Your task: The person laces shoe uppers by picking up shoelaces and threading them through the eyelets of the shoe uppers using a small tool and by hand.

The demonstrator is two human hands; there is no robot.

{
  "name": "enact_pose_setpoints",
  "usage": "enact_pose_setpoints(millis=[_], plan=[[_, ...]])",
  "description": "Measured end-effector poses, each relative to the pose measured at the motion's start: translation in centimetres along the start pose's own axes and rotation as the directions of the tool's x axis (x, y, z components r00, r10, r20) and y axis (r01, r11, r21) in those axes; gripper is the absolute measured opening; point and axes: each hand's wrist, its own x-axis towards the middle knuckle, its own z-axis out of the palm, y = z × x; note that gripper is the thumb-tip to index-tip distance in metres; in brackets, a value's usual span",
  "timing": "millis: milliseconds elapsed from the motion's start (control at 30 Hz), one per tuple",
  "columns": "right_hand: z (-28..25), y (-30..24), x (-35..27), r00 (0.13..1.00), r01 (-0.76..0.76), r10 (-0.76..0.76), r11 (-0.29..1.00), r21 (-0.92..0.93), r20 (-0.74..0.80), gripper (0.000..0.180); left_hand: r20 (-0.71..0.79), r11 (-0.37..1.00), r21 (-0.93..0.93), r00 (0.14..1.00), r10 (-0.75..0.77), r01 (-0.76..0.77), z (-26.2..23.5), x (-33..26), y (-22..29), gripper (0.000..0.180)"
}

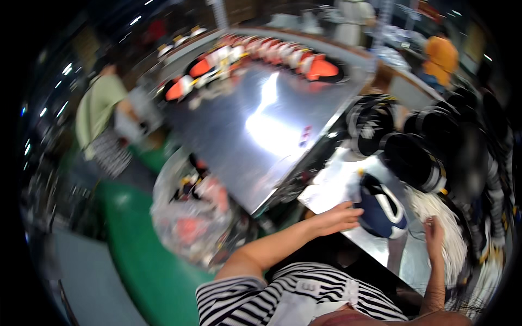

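shoe upper (382, 211), navy with a white stripe, lies at lower right of centre on the steel bench (261, 136). left of it a clear bag (185, 212) of orange pieces sags by the bench edge. the left hand (338, 217) rests flat against the upper's left side, fingers loosely together. further right the right hand (433, 228) pinches something among white laces (443, 217); too blurred to name. unpinned, the upper could slide if tugged.

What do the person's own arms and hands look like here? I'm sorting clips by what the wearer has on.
Both forearms are bare, with no gloves on the left hand or the right hand. A short sleeve with black and white stripes covers the left upper arm. No watch or rings show; the picture is blurred.
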Motion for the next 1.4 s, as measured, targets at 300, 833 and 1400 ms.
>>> enact_pose_setpoints(millis=[300,833,1400], plan=[[-8.3,-13.3,1.4,0.961,0.270,-0.132,0.633,0.726,-0.243,0.009,0.608,-0.440,0.794,0.525,0.596,-0.421,4.9,-3.5,2.1,0.046],[11.4,-5.3,-0.3,0.826,-0.299,0.552,0.261,0.918,0.112,0.015,0.075,-0.212,0.974,0.995,-0.058,-0.086,7.6,6.3,5.9,0.044],[13.0,-7.3,1.9,0.832,-0.294,0.554,0.421,0.858,0.013,0.032,-0.215,0.810,0.567,0.976,-0.031,0.151,8.8,6.4,1.1,0.050]])
